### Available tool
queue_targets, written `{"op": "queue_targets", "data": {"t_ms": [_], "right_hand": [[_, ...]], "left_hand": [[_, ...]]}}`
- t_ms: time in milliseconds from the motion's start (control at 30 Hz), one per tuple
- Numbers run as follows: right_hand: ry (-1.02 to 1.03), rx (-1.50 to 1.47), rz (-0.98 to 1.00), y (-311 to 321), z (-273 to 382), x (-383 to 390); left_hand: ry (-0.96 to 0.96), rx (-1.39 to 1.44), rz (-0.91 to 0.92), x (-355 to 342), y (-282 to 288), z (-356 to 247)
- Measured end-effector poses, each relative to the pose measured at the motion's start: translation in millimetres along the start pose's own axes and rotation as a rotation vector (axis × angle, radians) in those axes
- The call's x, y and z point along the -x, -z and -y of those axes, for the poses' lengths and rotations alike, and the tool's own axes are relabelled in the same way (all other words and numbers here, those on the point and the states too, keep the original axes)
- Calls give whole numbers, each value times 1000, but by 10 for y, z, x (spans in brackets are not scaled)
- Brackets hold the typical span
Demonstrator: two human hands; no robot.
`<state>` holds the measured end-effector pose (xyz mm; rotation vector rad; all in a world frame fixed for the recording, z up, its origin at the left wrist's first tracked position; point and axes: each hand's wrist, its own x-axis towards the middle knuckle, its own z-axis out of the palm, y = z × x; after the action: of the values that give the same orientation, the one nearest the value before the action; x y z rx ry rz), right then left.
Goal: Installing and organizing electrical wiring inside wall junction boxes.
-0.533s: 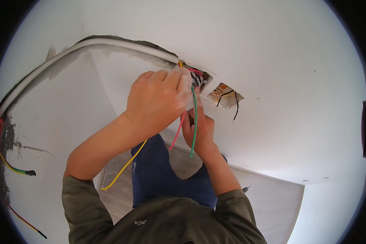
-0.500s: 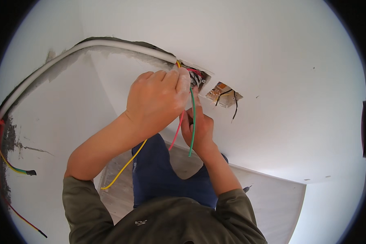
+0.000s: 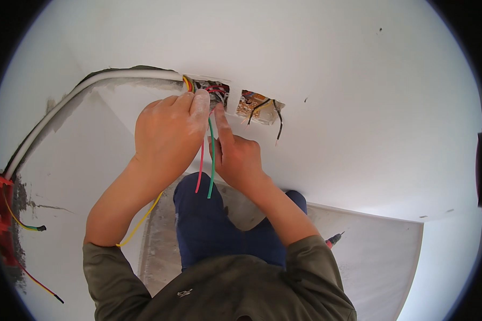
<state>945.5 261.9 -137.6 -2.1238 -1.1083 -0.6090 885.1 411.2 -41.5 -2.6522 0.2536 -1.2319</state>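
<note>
My left hand [image 3: 171,125] is closed at the left side of a square wall box [image 3: 227,88], its curled fingers on wires; the thumb is hidden. Below its fingers hang a pink-red wire [image 3: 200,168] and a green wire [image 3: 211,168]. A yellow wire [image 3: 144,218] comes out from behind my left forearm. My right hand [image 3: 238,160] is beneath the box, its index finger stretched up to the opening and touching the bundle of wires there. Its thumb lies beside the green wire, and its other fingers are bent, partly hidden.
A white conduit [image 3: 118,75] runs along a chased groove to the box. Right of it, a second wall opening [image 3: 260,109] has black wires sticking out. Red boxes [image 3: 2,214] with taped wire ends sit at the far left. A drill-like tool [image 3: 333,241] lies beyond my right arm.
The view has shifted, so the box and both hands appear farther left. My left hand stays closed at the wires, and my right index finger remains at the opening.
</note>
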Motion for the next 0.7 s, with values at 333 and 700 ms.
{"op": "queue_targets", "data": {"t_ms": [333, 700], "right_hand": [[1, -149, -76, 4, -49, 60], [-67, 44, -153, 10, -116, 266]], "left_hand": [[151, 148, 96, -56, -27, 119], [179, 165, 139, -84, -13, 98]]}}
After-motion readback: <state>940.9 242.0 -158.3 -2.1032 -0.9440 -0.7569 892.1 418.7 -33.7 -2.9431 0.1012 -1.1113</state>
